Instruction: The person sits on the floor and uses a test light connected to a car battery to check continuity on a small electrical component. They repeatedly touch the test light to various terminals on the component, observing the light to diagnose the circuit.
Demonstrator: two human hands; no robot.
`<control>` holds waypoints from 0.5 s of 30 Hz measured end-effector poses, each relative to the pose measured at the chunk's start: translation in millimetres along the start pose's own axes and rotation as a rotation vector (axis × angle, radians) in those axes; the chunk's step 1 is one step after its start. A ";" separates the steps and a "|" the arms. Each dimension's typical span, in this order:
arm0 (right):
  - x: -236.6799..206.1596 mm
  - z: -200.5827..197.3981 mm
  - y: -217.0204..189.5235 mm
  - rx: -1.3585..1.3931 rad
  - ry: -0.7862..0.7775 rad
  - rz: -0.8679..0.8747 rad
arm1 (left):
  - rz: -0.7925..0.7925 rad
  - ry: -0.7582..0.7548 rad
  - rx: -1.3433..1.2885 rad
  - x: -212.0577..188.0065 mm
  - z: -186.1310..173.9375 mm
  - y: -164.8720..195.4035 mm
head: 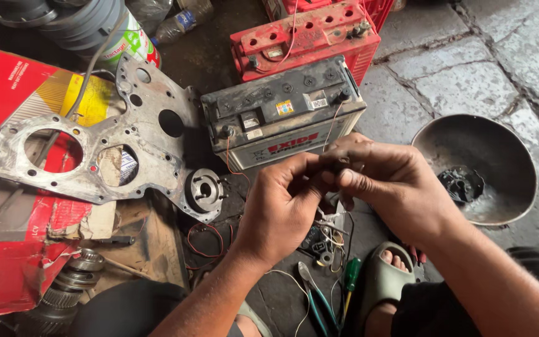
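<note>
**Small dark piece pinched between two hands, near the grey battery**

Held a small dark piece (335,167) just in front of the grey battery (282,118), above the floor clutter. Pinched from the left by the left hand (282,203), thumb and forefinger pressed together on it. Pinched from the right by the right hand (388,187), fingertips closed on the same piece, other fingers curled. Too small and too covered to tell what kind of piece.

Ran a thin red wire (229,159) down from the battery's left terminal toward the hands, and a second thin wire (329,128) down from the right terminal. Looked already fixed at the battery ends. At the hand end, hidden by fingers, so could not tell whether joined. Judged as midway, with work on the piece unfinished.

Lay below the hands, nearer: blue-handled pliers (313,299), a green-handled screwdriver (350,278), loose wire, and a foot in a grey sandal (385,274). Stood beyond the grey battery: a red battery (307,37). Lay to the left: a holed metal plate (120,143) over a red carton (7,87). Sat to the right: a dark metal bowl (475,165).
</note>
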State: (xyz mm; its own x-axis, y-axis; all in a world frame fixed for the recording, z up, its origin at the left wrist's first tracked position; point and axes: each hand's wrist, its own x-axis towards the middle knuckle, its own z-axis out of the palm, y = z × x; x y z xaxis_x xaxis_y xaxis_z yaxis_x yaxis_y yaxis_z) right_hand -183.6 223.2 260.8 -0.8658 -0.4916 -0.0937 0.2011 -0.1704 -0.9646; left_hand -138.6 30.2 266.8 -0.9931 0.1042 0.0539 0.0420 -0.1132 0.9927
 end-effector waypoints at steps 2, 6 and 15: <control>3.4 -0.7 1.1 0.057 -0.067 -0.138 | 0.085 0.047 0.104 2.1 0.9 2.4; 8.8 -0.5 -1.3 0.063 -0.039 -0.153 | 0.100 0.180 0.258 3.3 3.7 11.5; 8.4 14.0 -7.3 -0.329 0.185 -0.052 | 0.261 0.173 0.439 -2.1 3.9 32.1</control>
State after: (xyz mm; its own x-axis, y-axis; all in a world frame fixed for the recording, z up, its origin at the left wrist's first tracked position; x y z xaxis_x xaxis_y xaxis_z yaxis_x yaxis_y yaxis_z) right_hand -185.9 208.4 270.5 -0.9450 -0.3222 -0.0562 0.0225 0.1072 -0.9940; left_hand -134.8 30.2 299.0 -0.9454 -0.0403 0.3235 0.2953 0.3141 0.9023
